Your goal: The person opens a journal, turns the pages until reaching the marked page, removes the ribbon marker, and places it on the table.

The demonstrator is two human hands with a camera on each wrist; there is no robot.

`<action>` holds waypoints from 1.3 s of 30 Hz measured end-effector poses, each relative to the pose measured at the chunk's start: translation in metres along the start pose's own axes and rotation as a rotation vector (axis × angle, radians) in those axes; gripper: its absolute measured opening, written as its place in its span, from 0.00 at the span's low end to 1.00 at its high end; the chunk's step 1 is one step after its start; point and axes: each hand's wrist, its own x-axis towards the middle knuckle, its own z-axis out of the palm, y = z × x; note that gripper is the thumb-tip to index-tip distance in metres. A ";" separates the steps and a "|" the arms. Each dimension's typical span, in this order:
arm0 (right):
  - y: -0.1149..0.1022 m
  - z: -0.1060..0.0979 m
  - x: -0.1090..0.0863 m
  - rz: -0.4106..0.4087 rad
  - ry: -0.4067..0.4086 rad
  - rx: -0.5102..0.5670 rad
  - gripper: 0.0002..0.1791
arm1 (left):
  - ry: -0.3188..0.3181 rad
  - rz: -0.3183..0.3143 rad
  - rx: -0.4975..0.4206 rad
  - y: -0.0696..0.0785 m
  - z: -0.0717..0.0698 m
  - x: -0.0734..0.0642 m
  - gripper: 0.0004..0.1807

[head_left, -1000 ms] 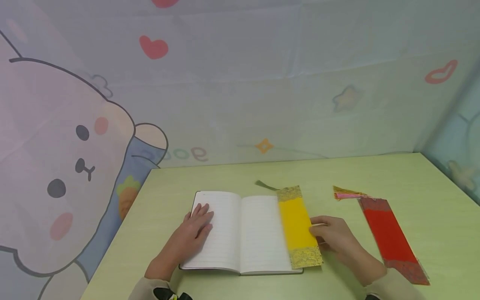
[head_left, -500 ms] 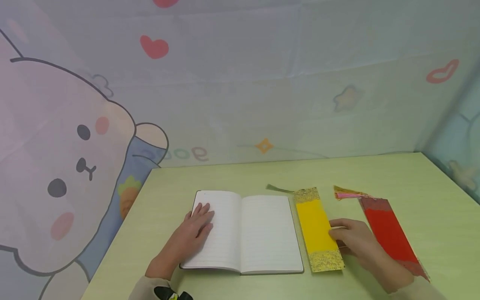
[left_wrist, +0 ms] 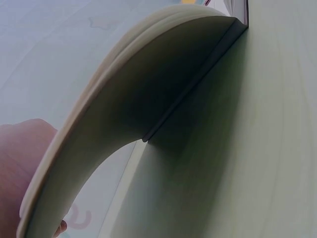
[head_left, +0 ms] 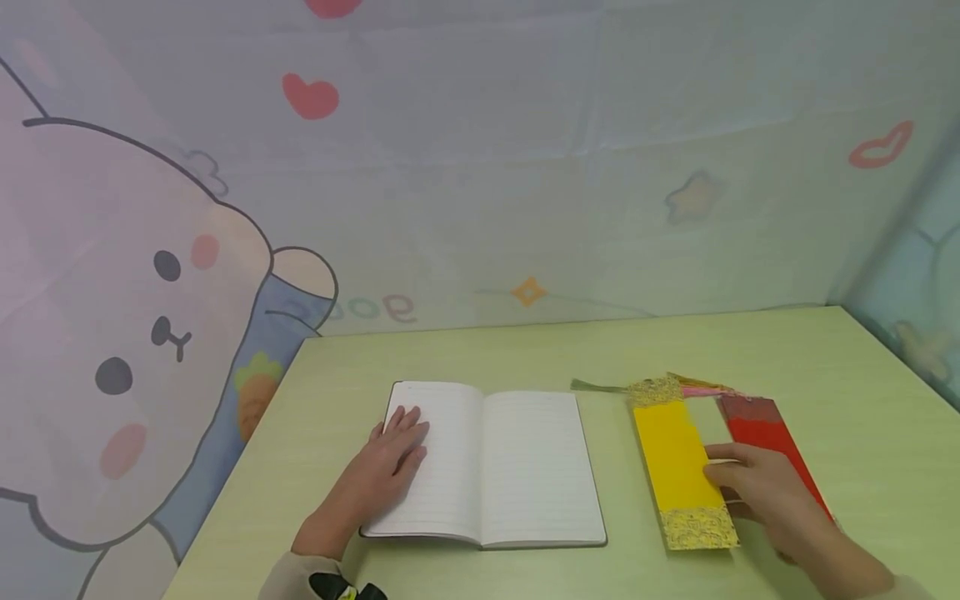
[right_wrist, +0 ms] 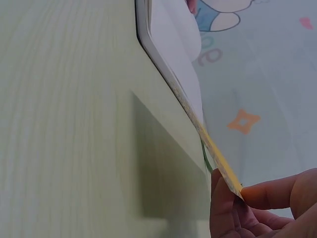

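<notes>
An open notebook (head_left: 528,467) with lined pages lies before me. My left hand (head_left: 382,471) rests on its left page, fingers extended near the outer edge. In the left wrist view that half of the notebook (left_wrist: 114,99) curves up off the table, with the hand beside it. My right hand (head_left: 765,492) pinches the right long edge of a yellow tasselled bookmark (head_left: 671,458) between thumb and fingers. The right wrist view shows the bookmark (right_wrist: 218,158) edge-on, its shadow on the table below. Behind the right hand lies a red tasselled bookmark (head_left: 768,433), partly covered by that hand.
The pale green table (head_left: 480,354) ends at a printed cloth backdrop (head_left: 480,208). The pink and gold tassel (head_left: 705,386) of the red bookmark reaches left to the yellow bookmark's top end. A green tassel (head_left: 597,386) points toward the notebook.
My right hand has carried the yellow bookmark rightward, off the notebook's right page and close to the red bookmark. The left hand and notebook have stayed put.
</notes>
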 end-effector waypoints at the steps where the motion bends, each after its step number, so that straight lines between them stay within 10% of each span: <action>1: 0.002 -0.003 0.000 0.007 0.004 0.003 0.33 | 0.000 0.001 -0.002 0.000 0.000 0.000 0.21; 26: 0.047 -0.055 0.026 0.174 0.197 -0.098 0.33 | 0.013 -0.001 -0.016 -0.004 0.002 0.003 0.21; 39: 0.069 -0.068 0.035 0.081 0.323 -0.183 0.28 | 0.020 0.003 -0.037 -0.005 0.004 0.002 0.21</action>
